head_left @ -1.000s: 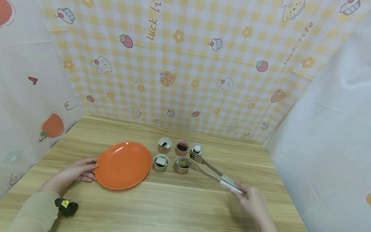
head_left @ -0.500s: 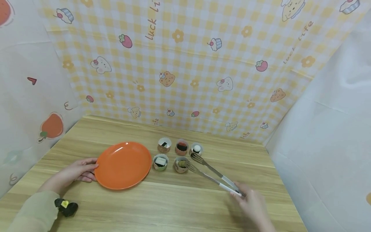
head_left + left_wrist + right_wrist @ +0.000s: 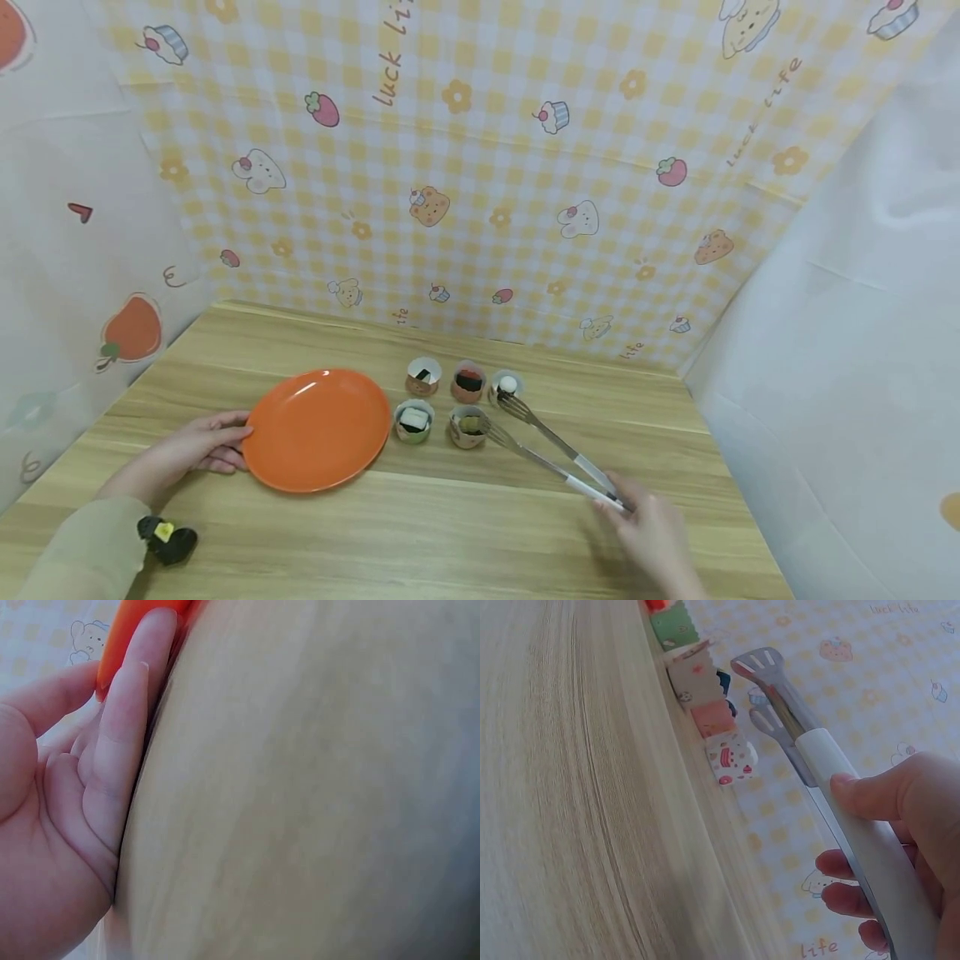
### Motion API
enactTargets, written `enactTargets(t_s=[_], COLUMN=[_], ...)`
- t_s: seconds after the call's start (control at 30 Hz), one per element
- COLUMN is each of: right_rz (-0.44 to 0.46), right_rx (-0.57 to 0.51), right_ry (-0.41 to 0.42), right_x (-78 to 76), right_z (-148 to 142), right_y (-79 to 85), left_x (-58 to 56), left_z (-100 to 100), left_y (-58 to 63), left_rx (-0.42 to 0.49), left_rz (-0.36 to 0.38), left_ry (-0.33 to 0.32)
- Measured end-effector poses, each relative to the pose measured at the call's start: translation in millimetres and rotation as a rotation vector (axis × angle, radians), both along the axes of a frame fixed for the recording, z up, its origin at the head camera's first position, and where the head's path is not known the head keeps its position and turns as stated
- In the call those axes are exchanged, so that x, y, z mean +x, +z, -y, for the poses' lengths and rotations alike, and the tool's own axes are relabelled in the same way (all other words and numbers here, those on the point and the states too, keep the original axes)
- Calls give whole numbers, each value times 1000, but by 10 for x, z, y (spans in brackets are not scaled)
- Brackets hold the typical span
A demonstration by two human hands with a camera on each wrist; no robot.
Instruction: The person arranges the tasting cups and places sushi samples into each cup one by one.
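Observation:
My left hand pinches the left rim of a round orange plate, thumb above and fingers below. In the left wrist view the fingers lie along the tabletop under the plate's edge. A pair of metal serving tongs with white handles is gripped by my right hand, arms spread apart. Their slotted tips reach over the near right paper cup, which holds a green-topped piece, and the far right cup with a white ball. Nothing shows between the tips.
Three more patterned paper cups stand left of those two: one with a white block, one with a rice ball, one with a red-topped dark piece. A yellow checked cloth hangs behind the wooden table.
The far tip of the tongs has shifted slightly right over the far right cup. The head view has moved a little. The left hand and plate stay as they were.

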State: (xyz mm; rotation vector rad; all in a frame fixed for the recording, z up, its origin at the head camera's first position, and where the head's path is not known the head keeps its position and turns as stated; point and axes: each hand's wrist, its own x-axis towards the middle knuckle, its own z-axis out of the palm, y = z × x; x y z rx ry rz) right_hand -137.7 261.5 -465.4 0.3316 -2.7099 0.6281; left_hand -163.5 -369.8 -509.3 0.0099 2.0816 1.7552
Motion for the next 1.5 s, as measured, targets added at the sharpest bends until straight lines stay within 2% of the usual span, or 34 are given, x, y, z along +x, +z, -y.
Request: enactTargets(t_s=[0.3,0.93,1.5], right_rz=[87,116,117], right_rx=[-20,-60,-117], right_ry=[-55,-193,-410], right_x=[-6,-26,-75], right_z=[-22,-99,-158], right_y=[16,27,29], left_x=[-4,20,19], left_z=[14,12,-12], left_y=[-23,-12,9], left_rx=[29,20,24], left_rz=[-1,8,8], left_ry=[6,17,19])
